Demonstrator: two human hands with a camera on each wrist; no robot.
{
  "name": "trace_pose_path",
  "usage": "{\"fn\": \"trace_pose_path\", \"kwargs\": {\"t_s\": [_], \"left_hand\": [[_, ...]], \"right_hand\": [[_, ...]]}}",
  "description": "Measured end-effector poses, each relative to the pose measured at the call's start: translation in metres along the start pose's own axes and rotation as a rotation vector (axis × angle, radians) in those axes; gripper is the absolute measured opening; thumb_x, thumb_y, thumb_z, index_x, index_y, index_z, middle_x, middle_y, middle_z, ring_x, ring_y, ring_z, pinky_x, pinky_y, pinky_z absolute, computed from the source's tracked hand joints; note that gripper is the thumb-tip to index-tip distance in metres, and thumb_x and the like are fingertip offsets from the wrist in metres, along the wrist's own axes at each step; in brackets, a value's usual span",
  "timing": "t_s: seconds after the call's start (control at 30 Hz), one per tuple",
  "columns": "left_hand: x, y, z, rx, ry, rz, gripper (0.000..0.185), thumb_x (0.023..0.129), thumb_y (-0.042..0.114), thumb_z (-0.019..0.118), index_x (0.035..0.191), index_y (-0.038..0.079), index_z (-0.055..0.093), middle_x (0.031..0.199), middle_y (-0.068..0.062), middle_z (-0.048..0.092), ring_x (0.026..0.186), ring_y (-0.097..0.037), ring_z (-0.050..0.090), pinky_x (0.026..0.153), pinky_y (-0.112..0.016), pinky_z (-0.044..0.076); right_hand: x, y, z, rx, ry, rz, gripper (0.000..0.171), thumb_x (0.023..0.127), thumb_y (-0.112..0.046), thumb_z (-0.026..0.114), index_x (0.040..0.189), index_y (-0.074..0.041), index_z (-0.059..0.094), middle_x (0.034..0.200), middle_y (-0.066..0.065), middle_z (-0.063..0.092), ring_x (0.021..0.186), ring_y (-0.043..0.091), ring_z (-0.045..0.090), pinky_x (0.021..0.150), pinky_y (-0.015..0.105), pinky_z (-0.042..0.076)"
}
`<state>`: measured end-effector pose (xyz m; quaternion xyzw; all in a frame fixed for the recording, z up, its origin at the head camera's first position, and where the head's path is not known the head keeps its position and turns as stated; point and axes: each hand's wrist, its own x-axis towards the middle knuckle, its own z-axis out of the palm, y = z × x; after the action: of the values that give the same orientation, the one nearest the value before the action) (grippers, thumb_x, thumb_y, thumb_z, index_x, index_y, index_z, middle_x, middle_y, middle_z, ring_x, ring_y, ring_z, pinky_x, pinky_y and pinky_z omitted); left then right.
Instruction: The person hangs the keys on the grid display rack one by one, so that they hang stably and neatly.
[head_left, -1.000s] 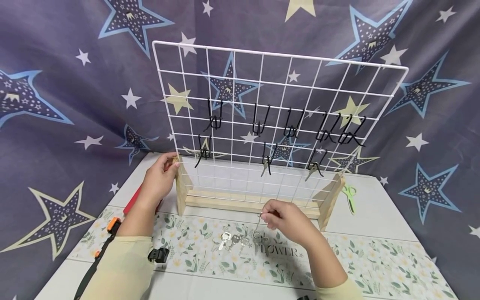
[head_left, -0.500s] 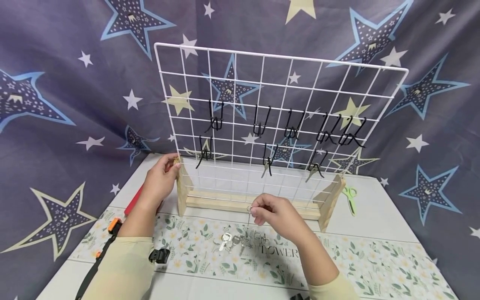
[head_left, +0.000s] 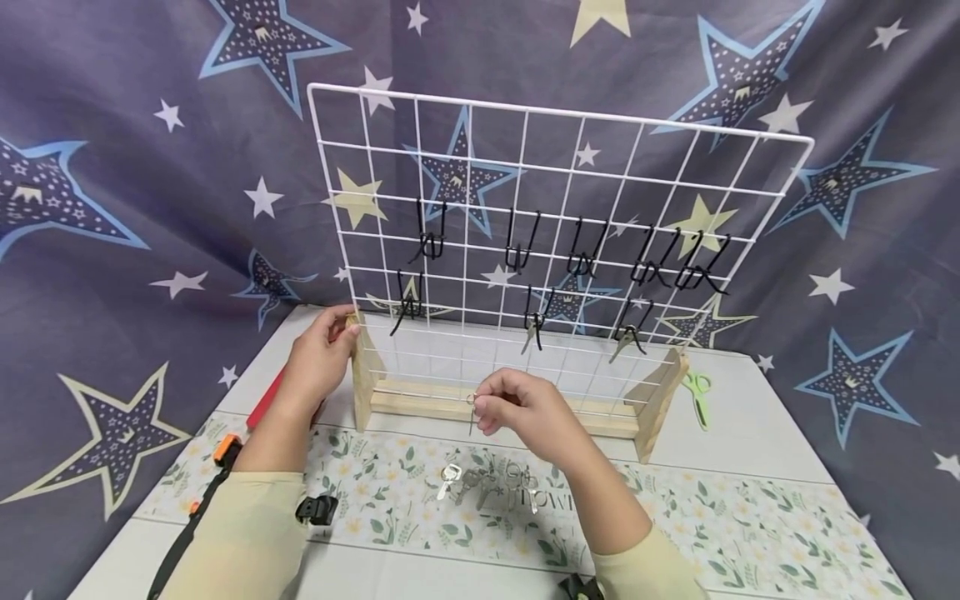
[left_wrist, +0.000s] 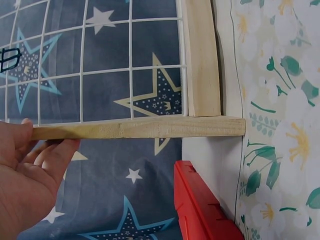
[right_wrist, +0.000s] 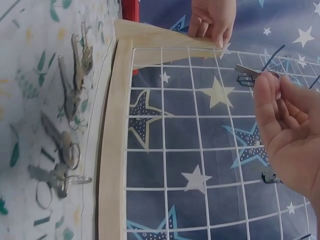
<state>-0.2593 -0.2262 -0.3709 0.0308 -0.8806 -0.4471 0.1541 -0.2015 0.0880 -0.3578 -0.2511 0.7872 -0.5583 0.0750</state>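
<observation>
At the left, a red plastic object point(head_left: 266, 402) is partly covered by the left forearm point(head_left: 273, 437). The left wooden upright point(head_left: 363, 379) is held between thumb and fingers of the left hand point(head_left: 318, 354). On the table point(head_left: 405, 575), five keys point(head_left: 449, 482) are laid side by side. Above them, before the white wire grid point(head_left: 527, 109), one ringed key point(head_left: 471, 421) is pinched by the right hand point(head_left: 521, 412), its long axis nearly vertical, tip pointed down. Eight black hooks point(head_left: 651, 273) are counted; by two lower ones, two hanging keys point(head_left: 624, 343) are carried. Green scissors point(head_left: 701, 404) are placed rightmost.

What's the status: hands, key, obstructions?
Left hand grips wooden upright. Right hand pinches raised key. Loose keys lie on floral mat. No obstruction seen.
</observation>
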Motion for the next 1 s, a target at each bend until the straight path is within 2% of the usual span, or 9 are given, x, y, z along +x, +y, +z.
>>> {"fn": "trace_pose_path", "kwargs": {"t_s": [0.27, 0.57, 1.0], "left_hand": [[0.002, -0.003, 0.001, 0.017, 0.004, 0.007, 0.041, 0.104, 0.03, 0.048, 0.143, 0.017, 0.048, 0.129, -0.015, 0.062, 0.113, -0.031, 0.059, 0.098, -0.048, 0.047], [0.002, -0.003, 0.0, 0.016, 0.003, 0.011, 0.04, 0.104, 0.03, 0.048, 0.142, 0.018, 0.049, 0.127, -0.015, 0.062, 0.111, -0.03, 0.059, 0.097, -0.047, 0.047], [0.002, -0.002, 0.001, 0.017, 0.008, 0.008, 0.04, 0.104, 0.03, 0.048, 0.142, 0.018, 0.049, 0.129, -0.016, 0.062, 0.115, -0.032, 0.058, 0.1, -0.049, 0.045]], "right_hand": [[0.012, -0.009, 0.008, 0.037, -0.019, -0.027, 0.012, 0.096, -0.019, 0.064, 0.1, -0.008, 0.066, 0.088, 0.011, 0.069, 0.078, 0.022, 0.068, 0.074, 0.032, 0.06], [0.024, -0.026, 0.015, 0.07, -0.017, -0.068, 0.008, 0.095, -0.018, 0.065, 0.098, -0.01, 0.068, 0.084, 0.008, 0.068, 0.075, 0.022, 0.068, 0.072, 0.035, 0.06], [0.04, -0.045, 0.023, 0.137, -0.054, -0.107, 0.013, 0.094, -0.019, 0.067, 0.098, -0.007, 0.066, 0.088, 0.016, 0.067, 0.076, 0.025, 0.068, 0.074, 0.037, 0.06]]}}
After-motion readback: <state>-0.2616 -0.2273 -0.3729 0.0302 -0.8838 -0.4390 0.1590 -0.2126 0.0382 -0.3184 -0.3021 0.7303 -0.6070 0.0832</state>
